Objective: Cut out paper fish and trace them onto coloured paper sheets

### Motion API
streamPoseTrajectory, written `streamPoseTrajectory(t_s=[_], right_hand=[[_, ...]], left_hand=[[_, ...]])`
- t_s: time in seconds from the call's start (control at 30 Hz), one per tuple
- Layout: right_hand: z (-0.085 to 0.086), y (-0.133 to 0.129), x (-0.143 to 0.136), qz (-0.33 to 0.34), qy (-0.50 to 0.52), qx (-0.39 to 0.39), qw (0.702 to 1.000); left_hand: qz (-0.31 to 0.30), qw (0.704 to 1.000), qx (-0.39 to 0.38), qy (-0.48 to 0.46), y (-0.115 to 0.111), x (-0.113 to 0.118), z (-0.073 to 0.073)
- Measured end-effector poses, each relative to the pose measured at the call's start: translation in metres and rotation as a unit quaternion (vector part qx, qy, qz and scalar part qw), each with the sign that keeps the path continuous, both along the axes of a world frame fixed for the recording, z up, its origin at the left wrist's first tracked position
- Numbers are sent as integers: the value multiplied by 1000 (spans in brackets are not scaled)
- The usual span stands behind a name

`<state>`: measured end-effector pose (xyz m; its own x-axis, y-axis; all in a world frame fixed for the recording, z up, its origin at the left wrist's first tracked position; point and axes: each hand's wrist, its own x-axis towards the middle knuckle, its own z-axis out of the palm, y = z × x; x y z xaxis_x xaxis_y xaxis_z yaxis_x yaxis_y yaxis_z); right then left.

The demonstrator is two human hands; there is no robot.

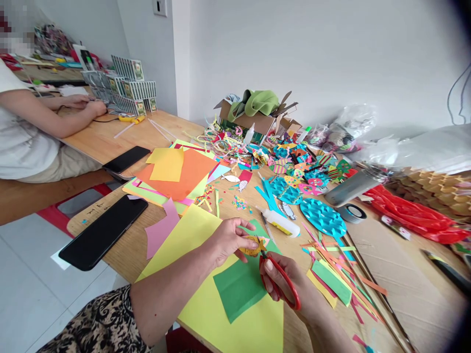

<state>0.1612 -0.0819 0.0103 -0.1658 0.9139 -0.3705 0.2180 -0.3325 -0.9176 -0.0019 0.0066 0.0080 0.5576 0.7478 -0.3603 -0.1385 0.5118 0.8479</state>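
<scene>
My left hand (233,240) pinches a small yellow-orange paper cutout (251,246) with dark markings. My right hand (281,277) is wrapped round red-handled scissors (292,289), whose blades meet the cutout's right end. Both hands are above a large yellow paper sheet (198,304). On that sheet lies a green paper piece (235,289), just below the hands. A white glue bottle (281,223) rests on its side beyond my right hand. Close to it is a blue oval paper piece (324,218) with raised folds.
Colourful paper fish (294,181) and scraps crowd the back, before a cardboard box (246,120). A steel flask (355,185) and grey tape roll (352,214) stand right. Paper strips (346,274) lie near my right arm. Two phones (105,233) lie left; another person (33,117) sits beyond.
</scene>
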Motion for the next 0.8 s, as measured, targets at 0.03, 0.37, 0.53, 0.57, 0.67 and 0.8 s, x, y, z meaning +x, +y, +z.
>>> streamPoseTrajectory(t_s=[0.03, 0.37, 0.53, 0.57, 0.67, 0.8], right_hand=[[0, 0, 0, 2, 0, -3, 1000], [2, -1, -1, 1, -8, 6, 1000], [0, 0, -1, -6, -8, 4, 1000], [-1, 0, -1, -7, -5, 4, 1000], [-2, 1, 0, -7, -7, 3, 1000], [-1, 1, 0, 1, -15, -2, 1000]], left_hand=[[-2, 1000, 0, 1, 0, 0, 0], [-6, 1000, 3, 5, 0, -1, 1], [-4, 1000, 9, 13, 1, -1, 1], [-1, 1000, 11, 15, 1, -1, 1], [2, 1000, 18, 14, 1, 0, -1], [-8, 1000, 25, 17, 2, 1, -3]])
